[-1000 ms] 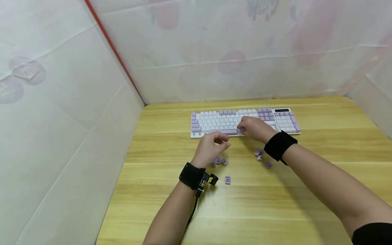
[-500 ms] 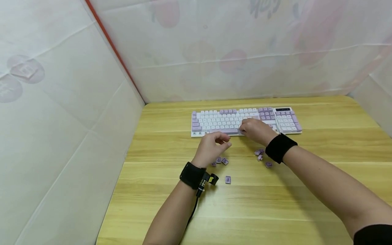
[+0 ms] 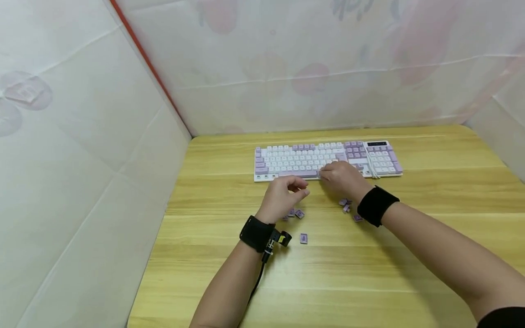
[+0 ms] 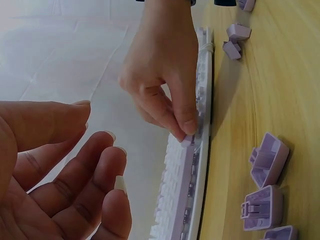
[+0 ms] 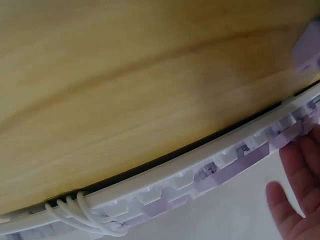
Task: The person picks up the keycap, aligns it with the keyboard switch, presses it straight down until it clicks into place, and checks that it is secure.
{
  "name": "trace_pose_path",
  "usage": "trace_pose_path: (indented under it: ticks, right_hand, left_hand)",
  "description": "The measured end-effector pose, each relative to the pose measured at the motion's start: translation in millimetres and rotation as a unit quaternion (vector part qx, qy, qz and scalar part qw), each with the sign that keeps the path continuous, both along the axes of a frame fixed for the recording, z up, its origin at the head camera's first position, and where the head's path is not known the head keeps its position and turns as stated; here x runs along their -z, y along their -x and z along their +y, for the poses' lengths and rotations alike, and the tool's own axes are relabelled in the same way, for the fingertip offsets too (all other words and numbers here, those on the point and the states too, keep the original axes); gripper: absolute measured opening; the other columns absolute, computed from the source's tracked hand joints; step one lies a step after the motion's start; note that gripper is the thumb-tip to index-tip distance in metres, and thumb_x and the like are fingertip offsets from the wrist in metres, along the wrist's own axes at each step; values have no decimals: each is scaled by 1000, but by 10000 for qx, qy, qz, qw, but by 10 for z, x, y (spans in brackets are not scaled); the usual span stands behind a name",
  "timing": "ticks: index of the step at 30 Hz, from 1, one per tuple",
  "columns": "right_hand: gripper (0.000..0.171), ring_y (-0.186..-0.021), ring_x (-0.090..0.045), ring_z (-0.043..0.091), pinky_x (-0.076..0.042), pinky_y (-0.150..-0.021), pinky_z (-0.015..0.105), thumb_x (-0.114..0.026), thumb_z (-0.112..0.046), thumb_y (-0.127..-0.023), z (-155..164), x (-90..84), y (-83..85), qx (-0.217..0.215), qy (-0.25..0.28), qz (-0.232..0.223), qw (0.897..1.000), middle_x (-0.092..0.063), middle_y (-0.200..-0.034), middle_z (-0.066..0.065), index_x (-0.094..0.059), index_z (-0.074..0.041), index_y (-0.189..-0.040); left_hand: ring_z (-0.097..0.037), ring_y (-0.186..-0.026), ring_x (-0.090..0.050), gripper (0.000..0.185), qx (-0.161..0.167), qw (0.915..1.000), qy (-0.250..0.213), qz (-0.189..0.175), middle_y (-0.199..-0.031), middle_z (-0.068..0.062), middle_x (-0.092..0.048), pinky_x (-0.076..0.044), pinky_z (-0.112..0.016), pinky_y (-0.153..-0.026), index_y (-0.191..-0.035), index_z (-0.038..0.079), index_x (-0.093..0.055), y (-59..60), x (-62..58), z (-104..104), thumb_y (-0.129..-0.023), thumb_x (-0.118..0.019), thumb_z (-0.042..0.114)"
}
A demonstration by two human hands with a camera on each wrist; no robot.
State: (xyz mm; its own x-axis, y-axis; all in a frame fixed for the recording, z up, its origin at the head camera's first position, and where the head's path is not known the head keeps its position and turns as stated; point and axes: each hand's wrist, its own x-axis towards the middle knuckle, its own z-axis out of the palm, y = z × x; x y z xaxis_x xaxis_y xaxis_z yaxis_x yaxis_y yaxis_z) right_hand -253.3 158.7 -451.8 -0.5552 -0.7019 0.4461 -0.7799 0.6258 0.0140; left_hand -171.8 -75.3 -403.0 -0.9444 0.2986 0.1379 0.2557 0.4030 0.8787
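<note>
A white and purple keyboard (image 3: 293,160) lies near the table's far edge. My right hand (image 3: 343,178) is at its front row, just right of the long purple space bar (image 3: 298,174). In the left wrist view, its thumb and index finger pinch a small purple keycap (image 4: 187,141) right at that row. My left hand (image 3: 280,198) hovers in front of the keyboard, fingers loosely bent and holding nothing. Below it lie loose purple keycaps (image 3: 300,213), some showing their hollow undersides in the left wrist view. Exposed switches (image 3: 265,176) show at the keyboard's front left corner.
More loose keycaps (image 3: 344,203) lie by the right wrist, with a single keycap (image 3: 304,238) nearer to me. A white cable (image 3: 372,166) is looped over the keyboard beside the number pad. Printed cloth walls (image 3: 262,91) stand behind and left of the wooden table (image 3: 348,278).
My right hand has sunk a little and shifted slightly toward me, its fingertips still at the front row. The left hand has stayed put. The head view has tilted slightly.
</note>
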Motion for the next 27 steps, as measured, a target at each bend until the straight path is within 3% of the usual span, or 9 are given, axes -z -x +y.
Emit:
trace_pose_path:
  ticks: [7, 11, 13, 16, 19, 23, 27]
  right_hand:
    - [36, -101, -65, 37, -52, -88, 53, -70, -29, -90, 2, 29, -188, 406, -589, -73, 9974, -70, -110, 17, -72, 2, -107]
    - [47, -112, -61, 39, -49, -95, 54, -67, -37, -92, 38, 13, -231, 567, -835, -534, 9935, -65, -122, 19, -68, 3, -118]
    - [50, -119, -57, 40, -46, -100, 53, -65, -38, -94, 64, -23, -233, 617, -844, -1023, 9893, -61, -130, 20, -65, 2, -125]
    - [49, -129, -50, 41, -41, -106, 53, -63, -35, -97, 106, -102, -241, 717, -652, -1875, 9775, -55, -140, 19, -62, 0, -130]
    - [42, -132, -47, 40, -41, -107, 52, -62, -30, -98, 140, -147, -265, 731, -455, -2403, 9669, -51, -144, 19, -63, -1, -128]
    - [37, -136, -44, 40, -37, -110, 53, -61, -27, -99, 143, -157, -323, 706, -452, -2521, 9641, -50, -146, 20, -65, -2, -125]
    - [33, -130, -51, 38, -40, -108, 52, -61, -23, -98, 129, -190, -386, 567, -331, -2326, 9704, -59, -137, 19, -67, -2, -123]
  left_hand:
    - [-8, -87, -65, 9, 105, 9998, 137, 130, -93, 5, -73, -53, -24, -74, -99, 13, -75, 5, 36, 22, -91, -72, 17]
    - [-8, -88, -64, 9, 105, 9997, 147, 168, -93, 6, -73, -53, -25, -77, -100, 14, -74, 15, 64, 36, -92, -71, 18]
    - [-9, -89, -64, 9, 101, 9997, 128, 165, -93, 6, -73, -54, -25, -77, -100, 15, -74, 16, 69, 34, -93, -70, 18]
    - [-10, -89, -65, 9, 102, 9997, 111, 167, -92, 6, -72, -54, -26, -77, -100, 15, -75, 9, 63, 19, -93, -70, 18]
    - [-12, -89, -65, 9, 93, 9997, 96, 181, -91, 5, -72, -54, -26, -77, -99, 14, -75, -2, 59, 4, -93, -70, 17]
    - [-11, -88, -64, 9, 45, 9998, 88, 198, -90, 5, -71, -54, -26, -78, -99, 13, -75, -6, 56, -11, -92, -70, 17]
    - [-10, -88, -64, 9, 40, 9998, 95, 183, -90, 6, -71, -54, -26, -78, -99, 14, -75, -4, 44, -10, -92, -70, 17]
